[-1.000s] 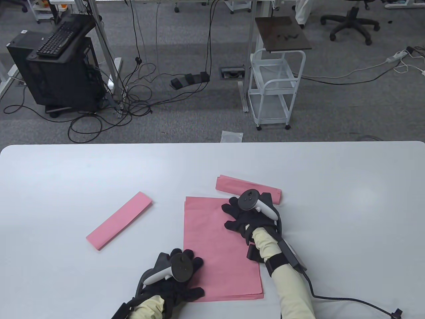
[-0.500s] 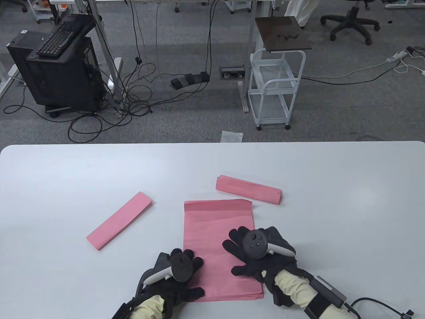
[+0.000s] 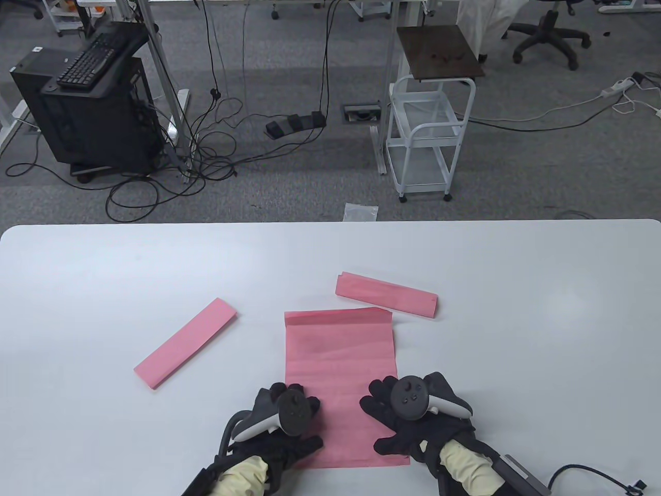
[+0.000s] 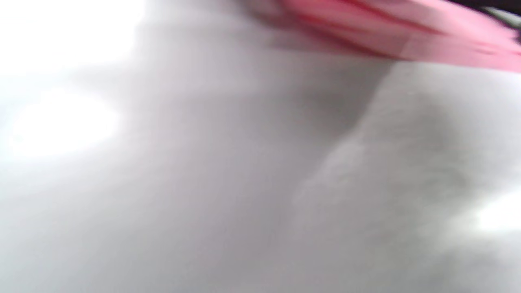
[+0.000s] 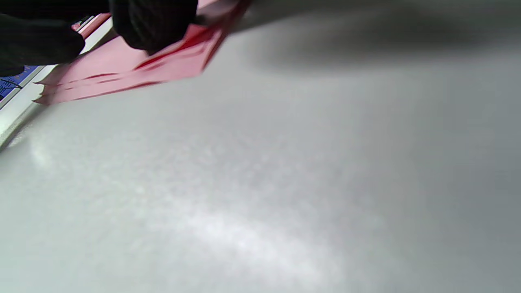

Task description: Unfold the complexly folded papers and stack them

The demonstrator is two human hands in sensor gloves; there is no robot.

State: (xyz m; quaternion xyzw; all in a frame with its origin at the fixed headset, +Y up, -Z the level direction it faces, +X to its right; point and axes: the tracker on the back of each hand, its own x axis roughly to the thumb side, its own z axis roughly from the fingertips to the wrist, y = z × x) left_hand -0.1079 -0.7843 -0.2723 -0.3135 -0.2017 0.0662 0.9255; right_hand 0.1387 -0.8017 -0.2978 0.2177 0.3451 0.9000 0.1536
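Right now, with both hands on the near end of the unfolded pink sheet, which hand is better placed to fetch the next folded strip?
Probably the right hand: the folded strip beyond the sheet lies nearly straight ahead of it.

This is an office or lab workroom. Grey carpet (image 3: 289, 191) covers the floor beyond the white table (image 3: 103, 268). A black computer tower (image 3: 88, 119) stands on a wheeled base with a keyboard (image 3: 90, 59) on top, and black cables (image 3: 206, 150) trail across the carpet to a floor socket (image 3: 361, 112). A white wheeled cart (image 3: 431, 139), a swivel chair (image 3: 547, 36) and a power strip (image 3: 617, 88) stand farther back.
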